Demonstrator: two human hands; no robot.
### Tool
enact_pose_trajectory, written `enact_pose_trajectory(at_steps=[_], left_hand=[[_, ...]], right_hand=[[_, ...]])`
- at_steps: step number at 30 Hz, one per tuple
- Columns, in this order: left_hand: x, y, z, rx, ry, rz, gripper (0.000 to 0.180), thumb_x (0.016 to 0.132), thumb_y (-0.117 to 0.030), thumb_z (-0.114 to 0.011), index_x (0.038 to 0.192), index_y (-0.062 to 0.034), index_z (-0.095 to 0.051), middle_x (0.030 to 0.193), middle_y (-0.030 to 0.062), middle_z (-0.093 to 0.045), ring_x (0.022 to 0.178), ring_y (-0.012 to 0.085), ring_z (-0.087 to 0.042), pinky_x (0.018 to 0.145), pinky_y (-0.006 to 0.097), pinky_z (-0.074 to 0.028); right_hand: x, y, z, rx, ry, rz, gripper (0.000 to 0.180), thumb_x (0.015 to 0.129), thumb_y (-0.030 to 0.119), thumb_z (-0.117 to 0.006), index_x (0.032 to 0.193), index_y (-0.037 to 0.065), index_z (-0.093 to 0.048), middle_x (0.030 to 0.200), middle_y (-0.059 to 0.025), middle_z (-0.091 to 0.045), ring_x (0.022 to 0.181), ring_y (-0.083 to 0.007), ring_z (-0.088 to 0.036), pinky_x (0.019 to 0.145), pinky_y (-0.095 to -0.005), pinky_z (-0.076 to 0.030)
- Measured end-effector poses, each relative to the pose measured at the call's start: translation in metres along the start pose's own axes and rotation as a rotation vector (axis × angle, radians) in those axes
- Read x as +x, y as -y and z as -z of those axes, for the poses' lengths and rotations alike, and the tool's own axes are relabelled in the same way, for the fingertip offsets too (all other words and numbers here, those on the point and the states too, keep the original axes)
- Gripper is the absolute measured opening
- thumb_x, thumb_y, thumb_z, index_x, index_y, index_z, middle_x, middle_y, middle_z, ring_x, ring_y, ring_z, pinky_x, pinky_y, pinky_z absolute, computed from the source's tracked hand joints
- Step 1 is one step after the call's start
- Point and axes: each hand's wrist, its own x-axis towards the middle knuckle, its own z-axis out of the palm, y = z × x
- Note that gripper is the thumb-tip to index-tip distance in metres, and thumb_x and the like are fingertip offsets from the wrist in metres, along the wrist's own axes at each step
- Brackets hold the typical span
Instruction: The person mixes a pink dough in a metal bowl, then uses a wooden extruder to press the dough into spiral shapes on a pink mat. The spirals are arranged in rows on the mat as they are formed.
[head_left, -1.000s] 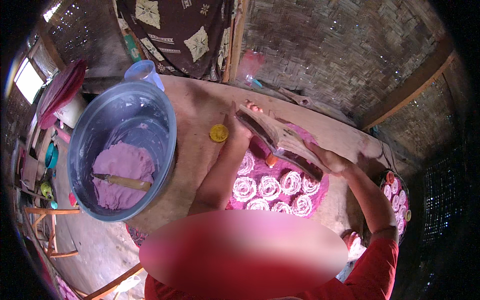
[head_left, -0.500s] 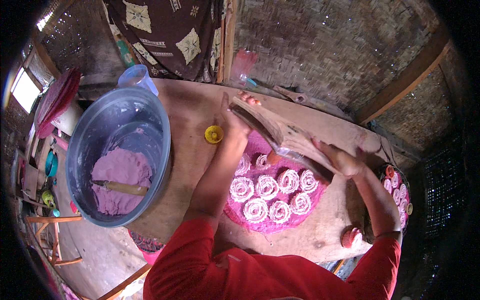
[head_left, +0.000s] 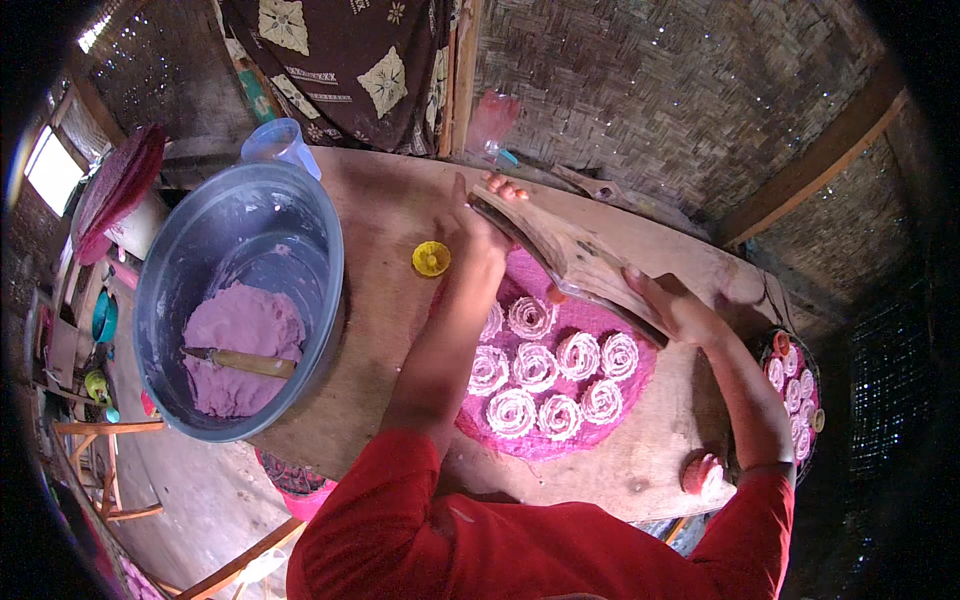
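A person in a red shirt leans over a wooden table (head_left: 380, 330), seen from above. Both hands hold one long wooden press (head_left: 570, 260) tilted over a round pink mat (head_left: 560, 440) near the table's front edge. The left hand (head_left: 480, 215) grips the far end of the press, fingers curled around it with the fingertips showing over its top edge. The right hand (head_left: 680, 310) grips the near end, fingers wrapped and pressed together along the wood.

On the mat lie eight pale coiled dough spirals (head_left: 535, 365) in rough rows, one partly hidden by the left forearm, all just below the press.

At the table's left edge stands one large blue-grey basin (head_left: 300, 220). Inside it sits one lump of purple dough (head_left: 240, 350) with one wooden-handled knife (head_left: 240, 362) lying across it. One light blue jug (head_left: 280, 145) stands behind the basin at the far left corner. One small yellow round lid (head_left: 431, 258) lies on the bare wood between the basin and the mat.

Past the table's right edge, one dark round tray (head_left: 765, 345) holds more pale spirals; they are too small and crowded to count. One small reddish lump (head_left: 703, 473) sits at the front right corner.
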Motion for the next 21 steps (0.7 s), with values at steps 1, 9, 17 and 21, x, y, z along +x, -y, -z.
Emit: enact_pose_trajectory(at_steps=[1,9,17,21], left_hand=[[0.008,-0.005,0.002,-0.001,0.021,0.011,0.031,0.088,-0.047,-0.056,0.086,-0.0161,-0.051,0.071,-0.0045,-0.048,0.066,0.0134,-0.049,0.074,0.035,-0.043],[0.008,-0.044,0.023,-0.072,0.135,0.094,0.026,0.091,-0.042,-0.056,0.082,-0.0176,-0.05,0.066,-0.0079,-0.048,0.06,0.0087,-0.047,0.068,0.029,-0.041],[0.006,-0.045,0.031,-0.34,0.101,0.153,0.037,0.093,-0.051,-0.048,0.081,-0.0167,-0.05,0.062,-0.0076,-0.045,0.054,0.0089,-0.043,0.062,0.028,-0.04],[0.004,-0.044,0.029,-0.253,0.239,0.167,0.022,0.094,-0.036,-0.052,0.08,-0.0184,-0.053,0.064,-0.0082,-0.05,0.057,0.008,-0.047,0.068,0.027,-0.04]], right_hand=[[0.005,0.003,-0.002,-0.026,0.015,0.146,0.07,0.095,0.062,-0.039,0.087,-0.001,-0.067,0.069,-0.0118,-0.063,0.063,-0.018,-0.057,0.061,-0.0353,-0.049],[0.04,-0.017,-0.029,0.542,0.538,0.095,0.084,0.091,0.073,-0.025,0.127,0.001,-0.052,0.094,-0.0199,-0.065,0.068,-0.0256,-0.067,0.06,-0.0353,-0.056],[0.118,-0.061,-0.101,1.22,0.818,0.243,0.078,0.09,0.067,-0.032,0.135,0.005,-0.045,0.098,-0.0196,-0.064,0.069,-0.027,-0.065,0.057,-0.0353,-0.056],[0.123,-0.064,-0.107,1.181,0.891,0.443,0.055,0.096,0.047,-0.048,0.134,0.006,-0.047,0.101,-0.0153,-0.064,0.073,-0.0209,-0.063,0.057,-0.0279,-0.051]])
